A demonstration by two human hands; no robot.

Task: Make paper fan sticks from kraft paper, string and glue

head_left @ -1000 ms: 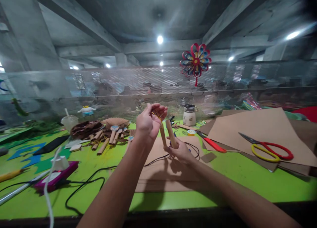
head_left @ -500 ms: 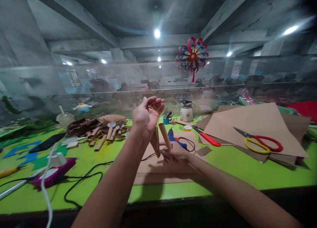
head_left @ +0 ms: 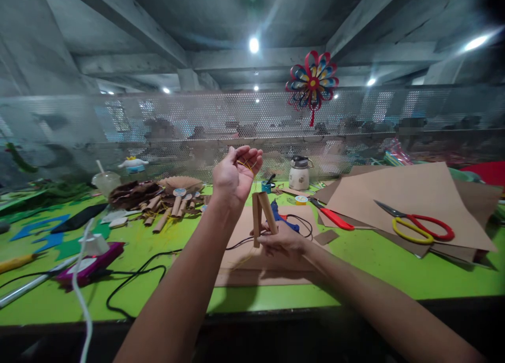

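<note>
My left hand [head_left: 234, 180] is raised palm up, its fingers curled around a thin yellow string [head_left: 245, 165] that hangs toward the brown pieces below. Lower and to the right, my right hand [head_left: 287, 240] grips a brown paper tube [head_left: 269, 214], which leans up to the left. A narrow brown pleated paper piece [head_left: 256, 222] stands upright beside the tube, its lower end at my right fingertips; the two meet at the top. Brown paper sheets [head_left: 236, 276] lie beneath my hands. Behind my right hand rests a blue glue gun [head_left: 284, 220] with a black cord.
Large scissors [head_left: 418, 225] lie on stacked brown paper [head_left: 402, 192] at the right, near a red-handled cutter [head_left: 335, 218]. Several paper tubes [head_left: 161, 223] are piled left. A purple power strip [head_left: 92, 263] and cables cross the front left. A flask [head_left: 300, 173] stands behind.
The pleated piece has turned from a wide slanted view to a narrow upright one beside the tube. My left hand remains raised with the string. The camera view has shifted slightly.
</note>
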